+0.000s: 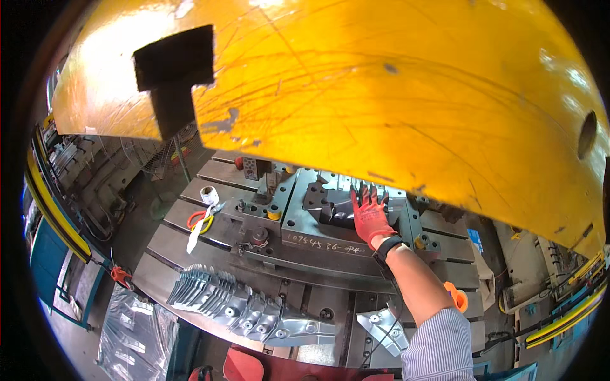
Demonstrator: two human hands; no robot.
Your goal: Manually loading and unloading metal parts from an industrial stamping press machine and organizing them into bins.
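Observation:
My right hand, in a red glove with dark fingertips, reaches forward over the lower steel die. Its fingers are spread, and no object shows in its grasp. The fingertips lie at or just above the dark shaped block in the middle of the die; whether they touch it I cannot tell. A black band circles my right wrist, with a thin dark cord hanging near it. Nearer to me, a single bent sheet-metal part lies left of my forearm. My left hand is out of view.
A scratched yellow press ram overhangs the die. A row of stamped metal parts lies on the near bed edge. Left of the die are a white tape roll and a red-and-yellow-handled tool. An orange cup-like thing stands right.

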